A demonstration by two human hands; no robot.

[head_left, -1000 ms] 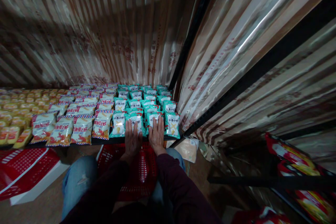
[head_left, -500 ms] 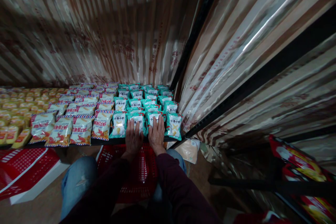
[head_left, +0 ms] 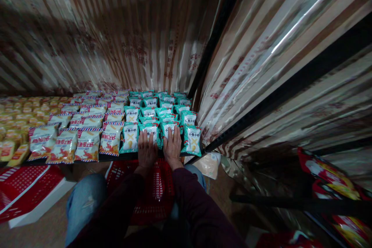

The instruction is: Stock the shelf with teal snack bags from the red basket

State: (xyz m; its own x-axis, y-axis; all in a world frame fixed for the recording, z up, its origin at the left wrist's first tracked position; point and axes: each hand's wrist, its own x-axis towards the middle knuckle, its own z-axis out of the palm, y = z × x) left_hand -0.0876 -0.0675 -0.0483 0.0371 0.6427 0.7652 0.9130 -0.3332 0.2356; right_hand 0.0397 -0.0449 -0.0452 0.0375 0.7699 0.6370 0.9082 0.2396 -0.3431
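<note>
Rows of teal snack packets (head_left: 190,139) lie flat on a low dark shelf (head_left: 113,157). My left hand (head_left: 147,150) rests flat, fingers stretched out, on a front-row teal packet (head_left: 151,130). My right hand (head_left: 173,147) lies flat beside it on the neighbouring teal packet (head_left: 168,127). Both hands touch at the thumbs and hold nothing. To the left of the teal packets lie red-and-white striped snack packets (head_left: 87,145).
Yellow packets (head_left: 14,124) fill the shelf's far left. A red plastic basket (head_left: 157,190) sits under my arms between my knees; another red basket (head_left: 23,190) is at the lower left. Striped foil sheeting (head_left: 261,46) hangs behind and right. Red snack bags (head_left: 331,178) lie on a right shelf.
Both hands have stayed flat on the front teal packets. The view has shifted slightly, so the shelf sits a little higher in the picture.
</note>
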